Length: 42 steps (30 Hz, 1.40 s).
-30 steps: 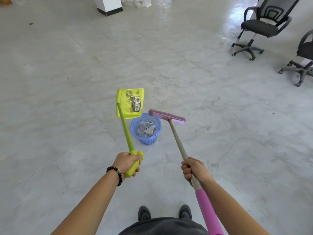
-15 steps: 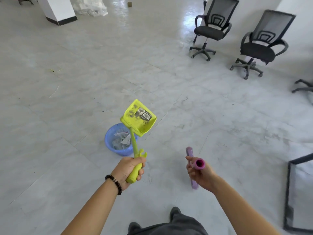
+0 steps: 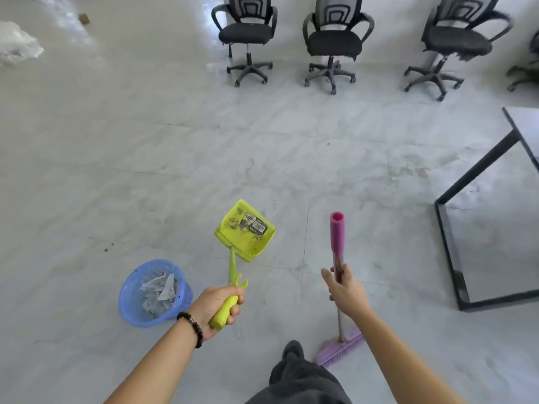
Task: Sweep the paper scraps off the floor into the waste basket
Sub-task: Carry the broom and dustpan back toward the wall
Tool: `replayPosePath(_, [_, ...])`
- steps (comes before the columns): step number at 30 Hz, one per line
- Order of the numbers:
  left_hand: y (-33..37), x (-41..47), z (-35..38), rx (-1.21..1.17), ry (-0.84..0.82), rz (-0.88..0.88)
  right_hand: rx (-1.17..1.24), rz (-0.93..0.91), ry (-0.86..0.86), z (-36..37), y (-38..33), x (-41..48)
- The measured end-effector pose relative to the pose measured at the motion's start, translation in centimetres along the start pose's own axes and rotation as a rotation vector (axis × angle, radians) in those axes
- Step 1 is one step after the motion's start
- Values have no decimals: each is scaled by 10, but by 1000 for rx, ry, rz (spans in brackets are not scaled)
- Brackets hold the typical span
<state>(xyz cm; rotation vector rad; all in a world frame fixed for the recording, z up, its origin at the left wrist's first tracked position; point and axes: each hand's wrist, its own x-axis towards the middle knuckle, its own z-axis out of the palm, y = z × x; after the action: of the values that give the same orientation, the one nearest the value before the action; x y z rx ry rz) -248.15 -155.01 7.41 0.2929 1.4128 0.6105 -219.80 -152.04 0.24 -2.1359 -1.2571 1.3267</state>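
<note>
Two tools are in hand, and the job looks close to done. The left hand (image 3: 217, 304) is wrapped tight round the grip of the yellow-green dustpan (image 3: 246, 230), whose pan hangs clear of the floor, out ahead and to the right of the blue waste basket (image 3: 154, 293). The right hand (image 3: 344, 290) is closed loosely on the shaft of the broom (image 3: 338, 275), just under its pink sleeve, with the forefinger lifted; the broom stands nearly upright, its pink head down on the floor near the person's right foot. The paper scraps (image 3: 160, 290) lie inside the basket, at the near left. The pan holds no loose paper that I can see, only grime and a stuck-on barcode label.

Judging from this, the step is a last check of the floor. A few dark specks lie on the tiles to the far left of the basket; whether they are paper is too small to tell. To finish well, lower the pan's lip flat against the tile, draw the broom in short strokes toward it, and tip the pan low over the basket so nothing flutters out.
</note>
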Motion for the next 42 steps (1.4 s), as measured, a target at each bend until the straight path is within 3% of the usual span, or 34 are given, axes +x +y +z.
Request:
replayPosePath(2, [30,20,20,58,-13,-16,-351,-47,104,-23,-10,34])
replayPosePath(4, [64,36,38,92,-26,-15,-458,-124,207,-44,-20,62])
replayPosePath(7, [113,53,65,79,-104,19,-303,-234,279,-66,-40,97])
replayPosePath(10, [161,77,88,68,-147,53,-146,-219,292,-83,-73,127])
replayPosePath(15, [237,148,119,58,-120,49,4,-302,379,-103,-138,190])
replayPosePath(18, [281,210,137,297,-34,65,-27,-311,393,-117,-170,248])
replayPosePath(22, [371,297,163,735,78,262,-21,-250,455,-153,-226,325])
replayPosePath(25, [457,349,195,836,44,364,-11,-222,541,-192,-268,375])
replayPosePath(29, [556,400,266,974,-5,480,47,-172,680,-248,-310,435])
replayPosePath(37, [686,491,466,1339,-121,740,237,-147,979,-363,-334,559])
replayPosePath(42, [754,540,599,1387,-120,806,290,-123,1015,-460,-338,667])
